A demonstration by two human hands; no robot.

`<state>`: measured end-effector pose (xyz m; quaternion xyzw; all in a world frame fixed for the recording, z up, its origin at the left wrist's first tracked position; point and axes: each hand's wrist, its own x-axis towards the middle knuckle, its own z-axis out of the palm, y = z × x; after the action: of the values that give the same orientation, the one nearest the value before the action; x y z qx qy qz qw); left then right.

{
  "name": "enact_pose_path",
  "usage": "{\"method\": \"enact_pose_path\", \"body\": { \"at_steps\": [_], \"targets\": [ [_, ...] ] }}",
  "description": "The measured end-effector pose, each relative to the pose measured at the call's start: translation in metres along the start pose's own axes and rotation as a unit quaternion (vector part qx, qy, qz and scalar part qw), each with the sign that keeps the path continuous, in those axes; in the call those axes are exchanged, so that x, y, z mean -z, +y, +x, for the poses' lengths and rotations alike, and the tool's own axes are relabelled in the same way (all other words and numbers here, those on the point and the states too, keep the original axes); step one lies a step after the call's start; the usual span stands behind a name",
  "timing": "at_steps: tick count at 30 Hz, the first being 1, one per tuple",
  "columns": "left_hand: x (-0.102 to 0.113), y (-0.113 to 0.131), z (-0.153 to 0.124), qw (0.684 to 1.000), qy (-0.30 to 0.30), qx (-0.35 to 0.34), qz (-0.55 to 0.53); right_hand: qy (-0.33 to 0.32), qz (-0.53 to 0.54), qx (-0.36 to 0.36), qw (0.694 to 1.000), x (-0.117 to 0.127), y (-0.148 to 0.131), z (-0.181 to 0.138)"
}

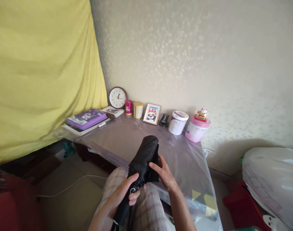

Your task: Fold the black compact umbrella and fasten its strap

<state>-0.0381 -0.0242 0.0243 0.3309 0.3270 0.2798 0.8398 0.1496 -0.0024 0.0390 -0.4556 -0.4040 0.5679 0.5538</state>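
A folded black umbrella (143,157) is held at a slant above my lap, its canopy end pointing toward the table and its handle toward me. My left hand (126,192) is wrapped around the umbrella near the top of the handle, the thumb lying along it. At the canopy's right side, my right hand (163,173) pinches a loose flap of the black fabric between thumb and fingers; some of those fingers are hidden behind the cloth. A strap hangs from the handle's lower end.
A plastic-covered table (105,138) stands ahead against the wall. Along its back are a clock (118,97), a panda picture frame (152,114), a white tub (178,122) and a pink tub (196,129). A purple case (86,118) lies left. A white bag (273,179) sits right.
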Motion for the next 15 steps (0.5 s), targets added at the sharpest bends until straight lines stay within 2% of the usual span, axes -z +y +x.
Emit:
{"method": "enact_pose_path", "body": {
  "at_steps": [4, 7, 11, 15],
  "targets": [
    [-0.002, 0.001, -0.002, 1.0, 0.006, 0.002, 0.001, -0.003, -0.006, 0.014, 1.0, -0.002, 0.001, 0.0],
    [-0.006, 0.006, -0.005, 0.999, 0.025, -0.023, 0.01, -0.017, 0.008, 0.012, 1.0, 0.001, 0.001, -0.001],
    [-0.011, 0.01, -0.009, 0.998, 0.042, -0.039, 0.018, -0.026, 0.056, -0.03, 0.998, 0.008, 0.003, 0.003],
    [-0.011, 0.007, -0.01, 1.0, 0.01, -0.015, 0.012, -0.007, 0.082, -0.046, 0.996, 0.012, 0.016, 0.014]
  ]
}}
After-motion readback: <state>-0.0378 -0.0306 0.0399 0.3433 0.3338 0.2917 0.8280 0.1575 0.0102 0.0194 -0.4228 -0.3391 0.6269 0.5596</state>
